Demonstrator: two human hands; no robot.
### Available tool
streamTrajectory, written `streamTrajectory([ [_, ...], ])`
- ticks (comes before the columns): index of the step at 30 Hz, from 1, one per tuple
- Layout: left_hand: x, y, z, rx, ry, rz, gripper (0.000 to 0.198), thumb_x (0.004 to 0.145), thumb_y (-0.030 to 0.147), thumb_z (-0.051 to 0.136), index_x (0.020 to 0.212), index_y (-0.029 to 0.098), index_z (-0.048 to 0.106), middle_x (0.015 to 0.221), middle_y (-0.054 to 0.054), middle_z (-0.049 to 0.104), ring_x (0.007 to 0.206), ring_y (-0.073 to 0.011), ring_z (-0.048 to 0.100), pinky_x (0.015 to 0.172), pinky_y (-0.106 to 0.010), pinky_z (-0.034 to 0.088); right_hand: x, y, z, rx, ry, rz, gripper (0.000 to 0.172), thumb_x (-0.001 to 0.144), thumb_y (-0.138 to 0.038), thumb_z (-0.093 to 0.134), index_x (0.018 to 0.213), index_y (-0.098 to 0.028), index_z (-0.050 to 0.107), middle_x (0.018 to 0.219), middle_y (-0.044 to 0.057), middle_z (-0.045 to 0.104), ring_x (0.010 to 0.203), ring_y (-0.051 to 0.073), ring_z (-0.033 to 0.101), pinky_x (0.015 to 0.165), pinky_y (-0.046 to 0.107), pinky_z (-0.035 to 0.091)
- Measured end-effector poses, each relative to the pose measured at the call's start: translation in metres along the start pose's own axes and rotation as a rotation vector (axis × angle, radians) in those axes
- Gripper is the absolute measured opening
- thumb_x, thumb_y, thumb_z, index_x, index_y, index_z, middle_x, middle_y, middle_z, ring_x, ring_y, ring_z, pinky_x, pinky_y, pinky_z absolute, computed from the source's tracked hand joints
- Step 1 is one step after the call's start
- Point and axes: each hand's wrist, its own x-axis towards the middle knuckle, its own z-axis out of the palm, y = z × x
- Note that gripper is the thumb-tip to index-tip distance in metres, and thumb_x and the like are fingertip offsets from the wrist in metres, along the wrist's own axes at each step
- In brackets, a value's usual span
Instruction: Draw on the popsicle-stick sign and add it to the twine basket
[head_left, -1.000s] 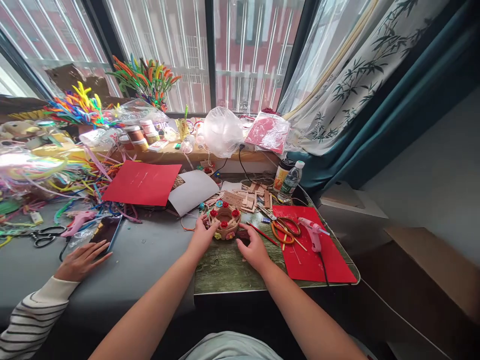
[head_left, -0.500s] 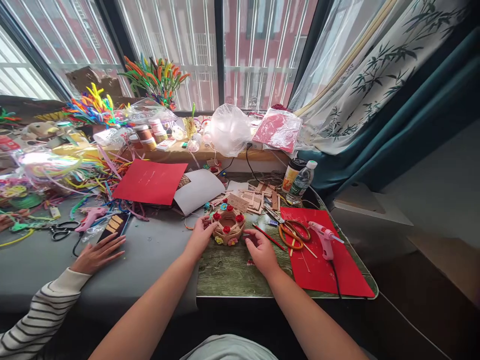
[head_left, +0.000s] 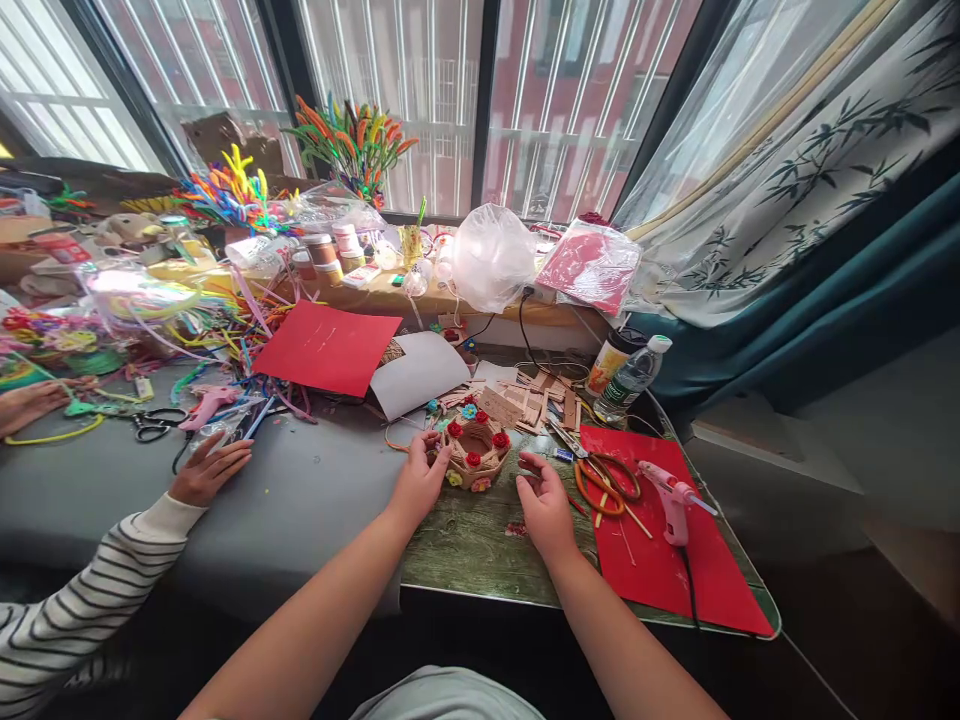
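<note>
A small hexagonal craft-stick pot (head_left: 485, 468) stands on the green wood-patterned tabletop in front of me. Red roses sit on its upper corners, with yellow and pink flowers low on its front. My left hand (head_left: 421, 474) is closed against its left side, thumb and fingers at the edge. To the right of the pot, my right hand (head_left: 546, 502) holds nothing, its fingers bent and apart, a short gap from the pot. Part of a red pencil (head_left: 577, 506) shows beside that hand, the rest hidden behind it.
Orange-handled scissors (head_left: 609, 485) and a pink glue gun (head_left: 671, 500) lie on red card (head_left: 705, 570). Behind the pot are loose wooden sticks (head_left: 551, 395) and a water bottle (head_left: 634, 378). At left, a co-worker's hand (head_left: 208, 470) in a striped sleeve rests near black scissors (head_left: 159, 424).
My right hand has moved slightly away from the pot, its fingers lifting and now covering much of the pencil. The view has turned left. The co-worker's hand has curled over the dark piece beneath it.
</note>
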Motion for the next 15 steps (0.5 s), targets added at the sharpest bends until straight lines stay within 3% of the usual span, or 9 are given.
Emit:
streamTrajectory([
  [5,0.003,-0.003,-0.001,-0.008,-0.033,-0.026,0.058,0.085,0.060,0.064,0.128,0.023,0.051,0.126,-0.012,0.062,0.105,-0.0221,0.066,0.094,-0.041,0.054,0.034,-0.007,-0.006,0.125,-0.106,0.124,0.039,0.084,-0.041,0.070,0.118,-0.021,0.067,0.125,0.012,0.070,0.119,0.028,0.063,0.102,0.048,0.051],
  [10,0.003,-0.003,-0.002,-0.003,-0.048,-0.050,0.063,0.078,0.060,0.071,0.127,0.024,0.051,0.124,-0.011,0.063,0.102,-0.0221,0.066,0.094,-0.042,0.053,0.085,-0.021,0.000,0.138,-0.016,0.011,0.054,0.077,-0.043,0.078,0.125,-0.021,0.063,0.130,0.012,0.067,0.118,0.025,0.063,0.105,0.046,0.049],
  [12,0.003,-0.002,-0.002,-0.007,-0.053,-0.055,0.063,0.078,0.059,0.071,0.126,0.024,0.051,0.124,-0.011,0.062,0.101,-0.0223,0.067,0.094,-0.043,0.054,0.104,-0.025,0.007,0.172,-0.084,0.070,0.058,0.072,-0.043,0.083,0.122,-0.021,0.065,0.127,0.011,0.070,0.119,0.025,0.064,0.105,0.044,0.050],
  [15,0.003,-0.002,-0.003,-0.012,-0.053,-0.057,0.062,0.079,0.059,0.071,0.125,0.024,0.051,0.123,-0.011,0.062,0.101,-0.0224,0.067,0.093,-0.043,0.054,0.122,-0.027,0.019,0.193,-0.215,0.166,0.054,0.068,-0.045,0.086,0.113,-0.019,0.071,0.110,0.011,0.077,0.105,0.028,0.071,0.095,0.047,0.056],
])
